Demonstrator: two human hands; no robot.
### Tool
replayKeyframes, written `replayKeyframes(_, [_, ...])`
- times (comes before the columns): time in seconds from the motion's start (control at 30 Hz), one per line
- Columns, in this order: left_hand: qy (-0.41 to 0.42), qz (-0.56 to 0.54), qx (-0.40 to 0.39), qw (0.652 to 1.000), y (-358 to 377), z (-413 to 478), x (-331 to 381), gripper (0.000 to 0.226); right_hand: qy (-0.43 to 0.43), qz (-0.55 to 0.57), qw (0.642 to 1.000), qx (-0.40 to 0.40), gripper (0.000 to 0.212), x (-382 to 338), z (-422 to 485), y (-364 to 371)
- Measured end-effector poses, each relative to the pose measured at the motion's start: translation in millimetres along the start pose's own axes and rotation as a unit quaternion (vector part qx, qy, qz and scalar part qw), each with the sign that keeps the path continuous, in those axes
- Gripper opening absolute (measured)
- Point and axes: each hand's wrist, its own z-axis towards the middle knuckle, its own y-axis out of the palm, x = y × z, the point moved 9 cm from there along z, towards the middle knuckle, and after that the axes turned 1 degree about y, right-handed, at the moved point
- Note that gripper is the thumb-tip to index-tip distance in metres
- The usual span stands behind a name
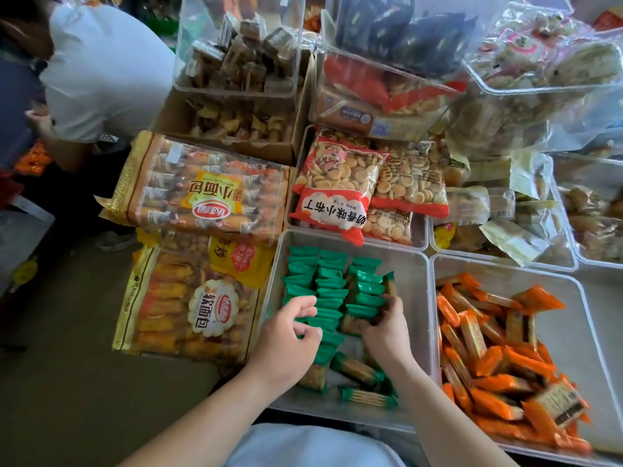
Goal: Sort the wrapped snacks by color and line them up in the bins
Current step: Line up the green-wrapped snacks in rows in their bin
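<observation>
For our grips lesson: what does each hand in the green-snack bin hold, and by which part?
Right hand grips green snacks at the row's near end, by their tops. Left hand curls over the rows; a hold cannot be told.

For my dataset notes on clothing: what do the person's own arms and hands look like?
Both forearms are bare to the picture's lower edge; no sleeves show. The left hand and the right hand wear no gloves, and no watch, bracelet or ring is visible. A pale bluish-white garment shows between the arms.
</observation>
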Motion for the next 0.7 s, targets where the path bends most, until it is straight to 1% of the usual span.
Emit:
replayKeyframes(0.07, [0.0, 0.015, -0.016, 1.0, 5, 2, 0, 0.047, -0.005, 0.024, 1.0, -0.005, 0.088, -2, 2, 4])
replayKeyframes(0.1, [-0.001, 0.023, -0.027, 0.999, 9, 3, -1, 0.047, -0.004, 0.025, 1.0, -0.012, 0.09, -2, 5, 6])
replayKeyframes(0.2, [-0.008, 0.049, -0.056, 0.997, 18, 0, -8, 0.047, -0.009, 0.021, 0.998, -0.057, 0.08, -8, 7, 15])
replayKeyframes(0.27, [-0.01, 0.063, -0.057, 0.996, 20, -2, -11, 0.046, -0.017, 0.028, 0.996, -0.088, 0.079, -8, 7, 21])
replayKeyframes(0.33, [-0.007, 0.066, -0.049, 0.997, 18, -4, -12, 0.045, -0.021, 0.041, 0.995, -0.094, 0.079, -9, 5, 20])
replayKeyframes(0.37, [-0.006, 0.063, -0.046, 0.997, 18, -4, -13, 0.044, -0.026, 0.036, 0.996, -0.079, 0.076, -11, 2, 14])
replayKeyframes(0.4, [-0.006, 0.06, -0.044, 0.997, 17, -6, -14, 0.043, -0.034, 0.013, 0.998, -0.045, 0.067, -14, -3, 3])
replayKeyframes(0.47, [-0.003, 0.064, -0.04, 0.997, 17, -8, -14, 0.039, -0.059, -0.089, 0.994, 0.034, 0.04, -17, -12, -21])
replayKeyframes(0.5, [-0.001, 0.068, -0.04, 0.997, 18, -10, -15, 0.038, -0.064, -0.149, 0.986, 0.026, 0.031, -14, -16, -22])
replayKeyframes(0.53, [-0.002, 0.07, -0.042, 0.997, 20, -11, -16, 0.036, -0.061, -0.212, 0.975, -0.018, 0.028, -10, -20, -15])
replayKeyframes(0.57, [-0.005, 0.065, -0.046, 0.997, 22, -14, -16, 0.035, -0.054, -0.272, 0.958, -0.075, 0.03, -3, -26, -2])
replayKeyframes(0.6, [-0.008, 0.06, -0.049, 0.997, 24, -16, -17, 0.033, -0.044, -0.325, 0.936, -0.129, 0.033, 6, -30, 10])
replayKeyframes(0.63, [-0.013, 0.055, -0.054, 0.997, 27, -18, -19, 0.032, -0.036, -0.369, 0.914, -0.165, 0.036, 13, -34, 20])
replayKeyframes(0.7, [-0.026, 0.041, -0.066, 0.997, 33, -21, -22, 0.031, -0.033, -0.434, 0.88, -0.187, 0.038, 24, -34, 30])
